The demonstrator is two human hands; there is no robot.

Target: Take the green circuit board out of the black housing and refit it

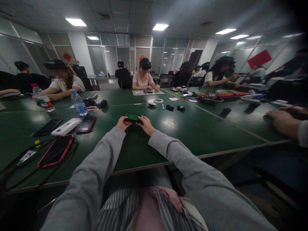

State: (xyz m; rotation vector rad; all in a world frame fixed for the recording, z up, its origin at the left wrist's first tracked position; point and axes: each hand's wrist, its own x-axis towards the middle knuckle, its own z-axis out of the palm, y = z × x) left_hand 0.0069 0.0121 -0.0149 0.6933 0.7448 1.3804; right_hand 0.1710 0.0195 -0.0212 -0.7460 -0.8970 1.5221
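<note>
A black smartphone (132,116) with a lit green screen is held sideways just above the green table. My left hand (123,123) grips its left end, fingers curled behind it. Its right end is in my right hand (146,124), with the thumb near the screen's edge. Small white marks show on the screen, too small to read. Beyond the phone lie a small wrench (163,106), a white ring (158,101) and several small black objects (169,107).
Left on the green table (178,138) are a pink-edged phone (56,152), a dark phone (48,127), a white device (65,127), cables and two bottles, one blue-labelled (79,103). Opposite sits a person (143,78) at a mat. Another person's hand (284,122) rests at right.
</note>
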